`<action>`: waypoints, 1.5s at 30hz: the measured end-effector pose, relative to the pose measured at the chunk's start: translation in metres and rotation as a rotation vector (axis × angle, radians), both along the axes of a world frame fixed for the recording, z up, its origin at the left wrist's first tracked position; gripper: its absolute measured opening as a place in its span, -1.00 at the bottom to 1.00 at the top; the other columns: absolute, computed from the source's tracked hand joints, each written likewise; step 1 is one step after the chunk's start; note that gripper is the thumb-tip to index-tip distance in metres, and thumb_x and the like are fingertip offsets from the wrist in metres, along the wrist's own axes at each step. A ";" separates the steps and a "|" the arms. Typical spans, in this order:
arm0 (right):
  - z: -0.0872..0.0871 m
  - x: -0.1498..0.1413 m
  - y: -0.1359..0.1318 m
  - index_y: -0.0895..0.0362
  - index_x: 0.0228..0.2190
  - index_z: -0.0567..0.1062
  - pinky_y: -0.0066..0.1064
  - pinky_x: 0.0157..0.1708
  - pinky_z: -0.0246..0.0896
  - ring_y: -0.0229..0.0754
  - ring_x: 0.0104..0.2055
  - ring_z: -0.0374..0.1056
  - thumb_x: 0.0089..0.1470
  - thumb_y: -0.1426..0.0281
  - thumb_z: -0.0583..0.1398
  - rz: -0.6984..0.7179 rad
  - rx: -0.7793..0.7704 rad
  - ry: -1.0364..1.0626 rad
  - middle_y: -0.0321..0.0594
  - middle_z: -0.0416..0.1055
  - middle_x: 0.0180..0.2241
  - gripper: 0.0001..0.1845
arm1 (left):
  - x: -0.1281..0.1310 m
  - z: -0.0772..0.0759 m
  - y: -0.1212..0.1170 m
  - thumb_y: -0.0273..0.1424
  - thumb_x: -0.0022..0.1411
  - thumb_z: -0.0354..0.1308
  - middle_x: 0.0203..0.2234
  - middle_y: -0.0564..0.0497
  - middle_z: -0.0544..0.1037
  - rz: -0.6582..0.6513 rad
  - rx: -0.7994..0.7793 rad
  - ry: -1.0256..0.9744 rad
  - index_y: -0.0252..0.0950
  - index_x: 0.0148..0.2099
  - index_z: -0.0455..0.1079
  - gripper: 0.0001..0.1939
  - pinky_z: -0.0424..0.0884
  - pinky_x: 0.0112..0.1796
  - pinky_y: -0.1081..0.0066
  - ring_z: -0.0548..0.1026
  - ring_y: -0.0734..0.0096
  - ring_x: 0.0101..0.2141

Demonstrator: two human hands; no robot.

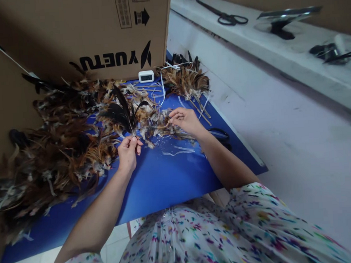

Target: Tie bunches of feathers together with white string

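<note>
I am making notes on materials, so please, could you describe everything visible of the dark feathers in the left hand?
The dark feathers look nearly black and form a loose fan: a broad part leans left, a long one stands nearly upright, a thin one curves right. Their pale lower ends meet between thumb and fingers of the left hand. Behind them lie brown feathers on a blue tabletop. Their exact number is unclear.

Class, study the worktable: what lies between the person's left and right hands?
In the head view, small loose feathers lie on the blue tabletop between the left hand and right hand.
</note>
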State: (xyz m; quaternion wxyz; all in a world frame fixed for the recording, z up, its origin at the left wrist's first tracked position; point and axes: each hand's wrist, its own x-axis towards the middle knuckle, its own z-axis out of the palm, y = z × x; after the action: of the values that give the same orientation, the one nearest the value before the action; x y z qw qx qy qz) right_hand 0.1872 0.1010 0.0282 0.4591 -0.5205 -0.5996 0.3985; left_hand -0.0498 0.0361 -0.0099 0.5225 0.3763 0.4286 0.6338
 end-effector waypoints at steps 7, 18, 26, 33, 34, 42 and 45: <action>-0.002 0.008 -0.018 0.14 -0.25 0.56 -0.29 -0.19 0.34 -0.18 -0.34 0.48 0.08 0.44 0.18 0.001 0.123 -0.319 -0.22 0.58 -0.41 -0.81 | 0.000 -0.002 0.000 -0.12 -0.03 0.41 -0.60 0.09 0.49 0.011 -0.005 0.010 -0.34 -0.42 0.34 -0.58 0.18 -0.71 0.59 0.27 0.67 -0.72; -0.015 0.010 -0.030 0.13 -0.28 0.59 -0.10 -0.01 0.26 0.03 -0.08 0.40 0.17 0.45 0.14 -0.203 0.440 -0.732 -0.11 0.56 -0.25 -0.80 | 0.002 0.001 -0.003 -0.12 -0.04 0.41 -0.61 0.08 0.49 0.004 -0.009 0.006 -0.34 -0.43 0.35 -0.58 0.16 -0.72 0.59 0.26 0.67 -0.73; -0.011 -0.005 -0.045 0.09 -0.32 0.56 -0.15 -0.02 0.21 -0.05 -0.10 0.39 0.24 0.40 0.11 -0.202 0.658 -0.677 -0.16 0.56 -0.27 -0.78 | 0.003 0.002 -0.005 -0.11 -0.04 0.41 -0.61 0.07 0.50 -0.008 -0.007 0.013 -0.35 -0.42 0.37 -0.58 0.14 -0.73 0.59 0.26 0.67 -0.73; -0.010 -0.012 -0.027 0.11 -0.32 0.56 -0.23 -0.07 0.27 -0.08 -0.16 0.40 0.14 0.51 0.12 -0.029 0.532 -0.606 -0.15 0.54 -0.29 -0.80 | 0.004 0.002 -0.005 -0.11 -0.02 0.40 -0.61 0.08 0.49 -0.008 -0.004 0.013 -0.35 -0.41 0.37 -0.58 0.14 -0.73 0.60 0.26 0.67 -0.73; -0.006 -0.013 -0.017 0.11 -0.32 0.57 -0.23 -0.07 0.27 -0.08 -0.16 0.41 0.12 0.51 0.14 -0.022 0.487 -0.626 -0.16 0.54 -0.28 -0.81 | 0.004 0.002 -0.005 -0.11 -0.02 0.40 -0.61 0.08 0.49 -0.007 -0.004 0.016 -0.35 -0.42 0.36 -0.58 0.13 -0.73 0.60 0.26 0.67 -0.73; 0.011 -0.038 0.091 0.17 -0.31 0.64 -0.30 -0.05 0.31 -0.01 -0.10 0.48 0.09 0.50 0.16 -0.046 0.082 -0.865 -0.06 0.60 -0.23 -0.76 | 0.003 0.000 -0.004 -0.12 0.01 0.38 -0.61 0.07 0.50 0.005 -0.003 0.025 -0.33 -0.44 0.34 -0.59 0.12 -0.73 0.60 0.25 0.67 -0.73; 0.006 -0.050 0.119 0.22 -0.25 0.63 -0.26 0.00 0.32 0.07 -0.02 0.46 0.09 0.43 0.22 -0.077 -0.030 -0.893 0.10 0.57 -0.17 -0.79 | 0.003 -0.001 -0.003 -0.11 0.01 0.38 -0.61 0.07 0.49 0.015 -0.001 0.028 -0.34 -0.44 0.35 -0.59 0.11 -0.74 0.60 0.25 0.67 -0.73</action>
State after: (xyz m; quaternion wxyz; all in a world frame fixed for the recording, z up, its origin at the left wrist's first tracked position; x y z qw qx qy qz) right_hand 0.1368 0.2204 0.0339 0.1620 -0.6699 -0.7135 0.1261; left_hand -0.0468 0.0333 -0.0112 0.5119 0.3817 0.4389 0.6322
